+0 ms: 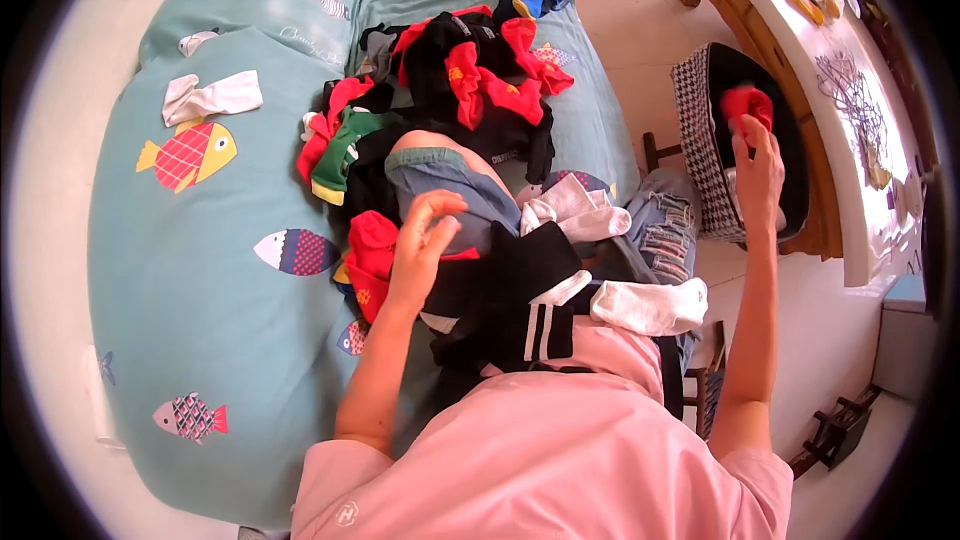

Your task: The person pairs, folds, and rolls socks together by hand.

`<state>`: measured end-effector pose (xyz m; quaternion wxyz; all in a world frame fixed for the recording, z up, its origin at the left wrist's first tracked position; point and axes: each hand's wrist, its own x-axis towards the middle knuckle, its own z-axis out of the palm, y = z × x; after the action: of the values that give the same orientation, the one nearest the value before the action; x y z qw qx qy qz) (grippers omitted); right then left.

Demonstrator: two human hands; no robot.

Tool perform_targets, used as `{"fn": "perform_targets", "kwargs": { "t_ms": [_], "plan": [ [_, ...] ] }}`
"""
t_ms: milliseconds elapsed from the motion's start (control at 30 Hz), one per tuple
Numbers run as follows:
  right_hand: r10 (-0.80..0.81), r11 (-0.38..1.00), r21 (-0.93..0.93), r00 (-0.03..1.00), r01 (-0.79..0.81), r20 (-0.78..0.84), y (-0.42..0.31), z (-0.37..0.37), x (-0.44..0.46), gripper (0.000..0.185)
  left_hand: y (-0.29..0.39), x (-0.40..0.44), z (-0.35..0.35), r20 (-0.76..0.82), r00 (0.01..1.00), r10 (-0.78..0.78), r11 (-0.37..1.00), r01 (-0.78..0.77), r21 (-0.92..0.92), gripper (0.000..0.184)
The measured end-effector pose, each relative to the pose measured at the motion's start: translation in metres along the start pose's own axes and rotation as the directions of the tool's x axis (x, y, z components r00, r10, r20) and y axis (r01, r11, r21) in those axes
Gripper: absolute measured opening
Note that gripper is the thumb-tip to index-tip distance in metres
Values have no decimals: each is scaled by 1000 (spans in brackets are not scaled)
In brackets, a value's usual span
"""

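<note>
At the right, my right hand (pixel 757 165) is closed on a red sock bundle (pixel 748 108), held over the open houndstooth basket (pixel 697 145) with a black lining. Raised above my lap, my left hand (pixel 425 240) has its fingers apart and slightly curled, with nothing in them. Close by it lie red socks (pixel 372 245) and a black garment (pixel 535 265). White socks (pixel 650 307) rest on my lap, with more white socks (pixel 575 210) a little farther up. Ahead, a pile of black clothes (pixel 435 65) and red socks (pixel 510 95) spreads over the sofa.
A single white sock (pixel 212 97) lies on the teal fish-patterned cover (pixel 200 270) at the left. A wooden-edged table (pixel 850 140) with cables (pixel 855 105) stands beyond the basket at the right. A small dark stool (pixel 838 435) is at the lower right.
</note>
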<state>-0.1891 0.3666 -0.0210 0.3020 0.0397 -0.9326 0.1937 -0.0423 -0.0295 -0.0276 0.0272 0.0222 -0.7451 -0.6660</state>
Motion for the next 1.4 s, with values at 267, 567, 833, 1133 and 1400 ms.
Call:
{"fn": "perform_targets", "kwargs": {
  "t_ms": [267,567,833,1133,1400],
  "plan": [
    [-588,739,514,790,436,175,-144,135,1,20,-35,43,-2,-80,990,120,992,-117,36,12],
    [-415,650,735,722,-192,555,-211,50,36,15,10,32,0,-80,975,207,965,-191,178,40],
    [-628,162,803,567,-574,532,-224,-46,41,31,83,32,34,167,978,120,921,-47,-387,57],
    [-464,5,661,584,-750,666,-201,-20,20,34,49,6,-22,506,860,-66,619,433,-655,48],
    [-647,-69,575,475,-815,596,-245,-10,12,20,38,17,3,26,981,-192,938,191,-289,67]
  ]
}}
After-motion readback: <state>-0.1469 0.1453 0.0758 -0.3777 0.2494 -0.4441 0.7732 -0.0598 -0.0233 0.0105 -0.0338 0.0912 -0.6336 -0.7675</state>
